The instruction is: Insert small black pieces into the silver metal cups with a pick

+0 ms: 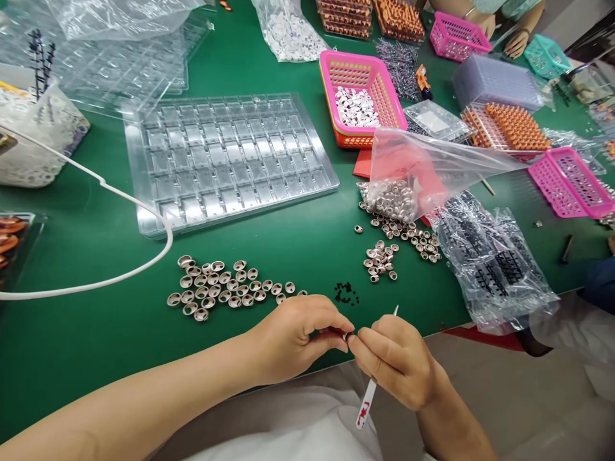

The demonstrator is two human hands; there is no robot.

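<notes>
Near the table's front edge, my left hand (291, 333) pinches a small silvery oval cup (346, 336) between thumb and fingertips. My right hand (401, 362) meets it there, its fingertips touching or very close to the cup. White tweezers (366, 404) with red marks lie in my right fist, their pointed tip sticking out above the knuckles. Just beyond my hands is a scatter of tiny black pieces (346, 293). A group of similar silvery cups (224, 283) lies beyond my left wrist, and a smaller cluster (379, 260) sits farther right.
A clear compartment tray (230, 157) lies behind the cups. Pink baskets (401, 112), a bag of silvery cups (391, 198) and bagged black parts (500, 262) occupy the right. A white cable (139, 272) curves in from the left. Another person's hand (517, 43) is at the far right.
</notes>
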